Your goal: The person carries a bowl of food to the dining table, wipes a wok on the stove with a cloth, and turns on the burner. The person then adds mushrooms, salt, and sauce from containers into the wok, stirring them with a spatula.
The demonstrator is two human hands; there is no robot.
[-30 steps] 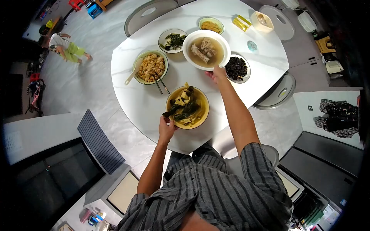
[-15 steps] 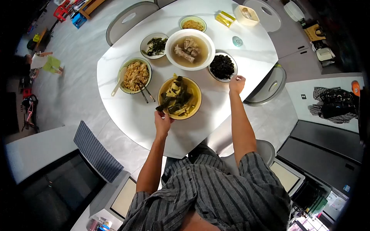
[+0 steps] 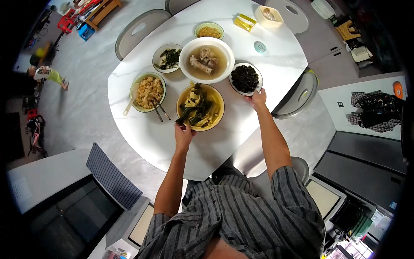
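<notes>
My left hand (image 3: pixel 183 136) is closed on the near-left rim of a yellow bowl (image 3: pixel 219 100) filled with dark green leaves, yellowish strips and broth. To the right, the fingers of my right hand (image 3: pixel 258 100) grip the near edge of a white plate (image 3: pixel 260 77) of black, shredded-looking food. Both dishes stand on the white table. Between and beyond them is a large white soup bowl (image 3: pixel 183 62) with meaty bones in clear broth. Left of the yellow bowl stands a bowl of fried rice (image 3: pixel 149 90), with a spoon (image 3: pixel 129 105) and chopsticks (image 3: pixel 159 113) resting in it.
Farther back are a plate of greens (image 3: pixel 169 58), a small bowl of yellowish shreds (image 3: pixel 209 32), a yellow packet (image 3: pixel 245 22), a square container (image 3: pixel 269 17) and a round greenish item (image 3: pixel 259 47). Grey chairs (image 3: pixel 297 95) surround the marble-look table (image 3: pixel 207 155). Another person (image 3: pixel 51 75) is far left.
My right hand has moved left and down, from beside the plate of black food onto its near rim. My left hand stays on the yellow bowl. The view has shifted slightly.
</notes>
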